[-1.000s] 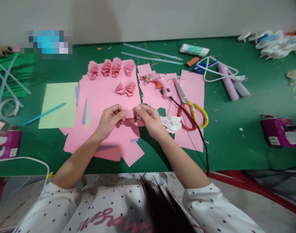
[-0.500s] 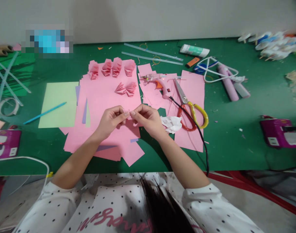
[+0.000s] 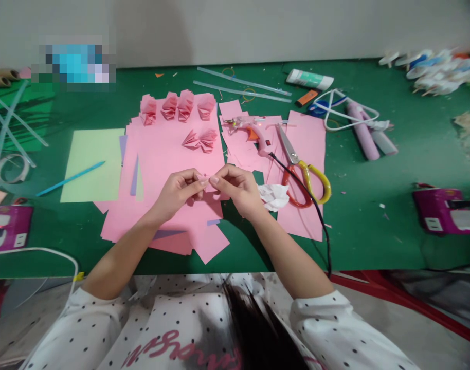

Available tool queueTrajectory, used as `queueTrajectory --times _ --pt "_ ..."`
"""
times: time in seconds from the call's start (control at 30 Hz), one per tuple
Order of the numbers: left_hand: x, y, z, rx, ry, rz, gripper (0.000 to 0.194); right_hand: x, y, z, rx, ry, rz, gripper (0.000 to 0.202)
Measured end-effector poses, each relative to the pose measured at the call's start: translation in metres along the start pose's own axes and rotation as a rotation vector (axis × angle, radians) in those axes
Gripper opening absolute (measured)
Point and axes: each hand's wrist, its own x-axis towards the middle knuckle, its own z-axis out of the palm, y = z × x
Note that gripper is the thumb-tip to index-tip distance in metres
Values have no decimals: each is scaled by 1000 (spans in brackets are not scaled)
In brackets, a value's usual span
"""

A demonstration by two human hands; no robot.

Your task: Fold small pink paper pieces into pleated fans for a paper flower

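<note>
Between my left hand [image 3: 183, 190] and my right hand [image 3: 235, 187] is a small piece of pink paper [image 3: 206, 180], pinched by the thumb and fingers of each. My fingers cover much of it. Both hands are over a stack of large pink paper sheets [image 3: 161, 154]. Just beyond them lies a pleated pink paper piece [image 3: 200, 140], fanned out at both ends. Several more folded pink paper pieces [image 3: 185, 106] stand in a row along the stack's far edge. A crumpled white tissue [image 3: 273, 197] lies beside my right hand.
To the right are a pink glue gun [image 3: 258, 132] with a black cord, and scissors [image 3: 299, 167] with red and yellow handles. Clear glue sticks [image 3: 242, 91] lie at the back. A blue pen [image 3: 71, 179] rests on pale green paper [image 3: 94, 154]. Purple boxes [image 3: 439, 210] flank the table.
My hands have moved slightly apart, the right one shifting a little to the right. More of the pink paper shows between my fingertips.
</note>
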Motion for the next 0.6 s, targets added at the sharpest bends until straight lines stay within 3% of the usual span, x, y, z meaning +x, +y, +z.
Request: queueTrajectory --times 0.27,0.6 --pt "4 1 -2 -68 102 -19 23 2 -2 4 48 0 27 55" --pt "3 1 0 -93 47 -64 21 0 -5 5 2 -5 -17 41"
